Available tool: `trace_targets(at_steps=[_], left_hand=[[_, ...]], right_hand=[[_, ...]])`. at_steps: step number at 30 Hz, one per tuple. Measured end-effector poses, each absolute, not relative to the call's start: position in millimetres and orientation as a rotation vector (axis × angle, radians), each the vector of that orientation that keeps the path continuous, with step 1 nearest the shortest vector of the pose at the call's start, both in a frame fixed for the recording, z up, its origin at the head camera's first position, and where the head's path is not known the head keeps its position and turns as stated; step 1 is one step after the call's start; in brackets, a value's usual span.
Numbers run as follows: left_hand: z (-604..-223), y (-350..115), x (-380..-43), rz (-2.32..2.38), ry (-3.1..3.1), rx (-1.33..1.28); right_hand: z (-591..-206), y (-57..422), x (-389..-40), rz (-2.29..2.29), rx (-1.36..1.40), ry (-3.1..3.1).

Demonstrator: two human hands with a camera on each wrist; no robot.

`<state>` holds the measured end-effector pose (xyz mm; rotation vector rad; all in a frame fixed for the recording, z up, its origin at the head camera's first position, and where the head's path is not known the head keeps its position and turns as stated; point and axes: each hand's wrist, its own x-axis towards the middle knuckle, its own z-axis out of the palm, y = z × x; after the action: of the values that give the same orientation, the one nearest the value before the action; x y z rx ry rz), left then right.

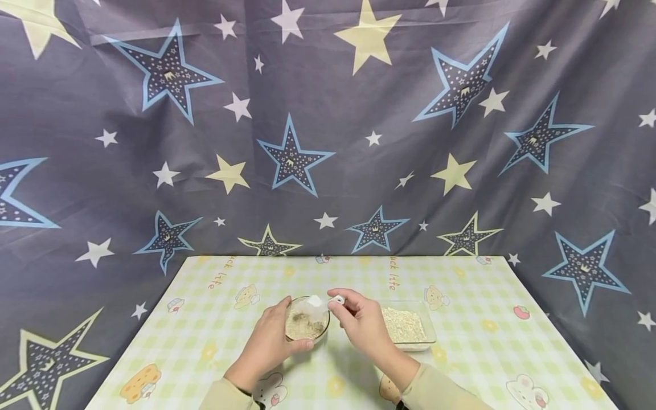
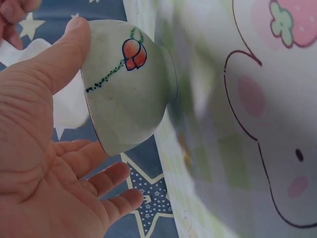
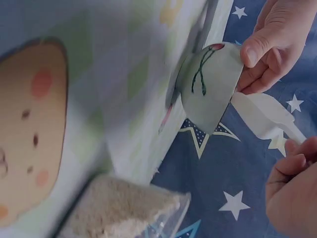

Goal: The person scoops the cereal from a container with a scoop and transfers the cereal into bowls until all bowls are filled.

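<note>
A small pale bowl [image 2: 121,101] with a painted red flower and a dark rim stands on the table. My left hand [image 1: 269,337] holds it at the rim, thumb on the near side and fingers around the far left side. Inside are beige flakes, like oats [image 1: 299,330], with patches of darker brown on top. A white plastic scoop [image 3: 260,114] is pinched by its handle in my right hand [image 1: 361,323]. The scoop's head is over the bowl's far right rim, and the right wrist view shows it tilted.
Right of my right hand is a clear rectangular container [image 1: 431,336] of pale flakes, close to my wrist. A green-and-white checked cloth with cartoon prints covers the table [image 1: 205,370]. Behind its far edge hangs a dark curtain [image 1: 328,97] with stars.
</note>
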<state>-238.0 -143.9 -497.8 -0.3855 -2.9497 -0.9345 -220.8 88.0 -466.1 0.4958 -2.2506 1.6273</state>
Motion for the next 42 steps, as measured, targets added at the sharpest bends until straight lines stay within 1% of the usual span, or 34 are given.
trace_targets(at_steps=[2,5,13,17,21,25,28,31,36,42], left_hand=[[-497,-144,-238,-0.929,-2.945,-0.392],[-496,-144,-238,-0.924,-2.940,-0.394],[-498,-142,-239,-0.924,-2.948,-0.399],[-499,-140,-240,-0.933,-2.959,-0.397],[-499,-138,-239,-0.942,-2.958,-0.397],[-498,-136,-238,-0.943,-2.958,-0.387],[-496,-133,-236,-0.923,-2.958,-0.387],[-492,-128,-233,-0.907,-2.945,-0.417],[-484,-107,-230,-0.905,-2.905,-0.527],[-482,-72,-227,-0.886,-2.903,-0.701]], right_hand=[[-465,90,-219,1.570,0.544,-2.217],[-463,94,-218,1.567,0.547,-2.182],[-464,102,-218,1.681,0.444,-2.223],[-461,113,-217,1.773,0.330,-2.181],[-451,139,-215,1.827,0.145,-2.138],[-443,182,-210,1.837,-0.031,-2.093],[-442,219,-207,1.791,-0.105,-2.061],[-445,250,-201,1.652,-0.150,-2.110],[-455,277,-192,1.404,-0.142,-2.257],[-469,281,-192,1.215,0.001,-2.301]])
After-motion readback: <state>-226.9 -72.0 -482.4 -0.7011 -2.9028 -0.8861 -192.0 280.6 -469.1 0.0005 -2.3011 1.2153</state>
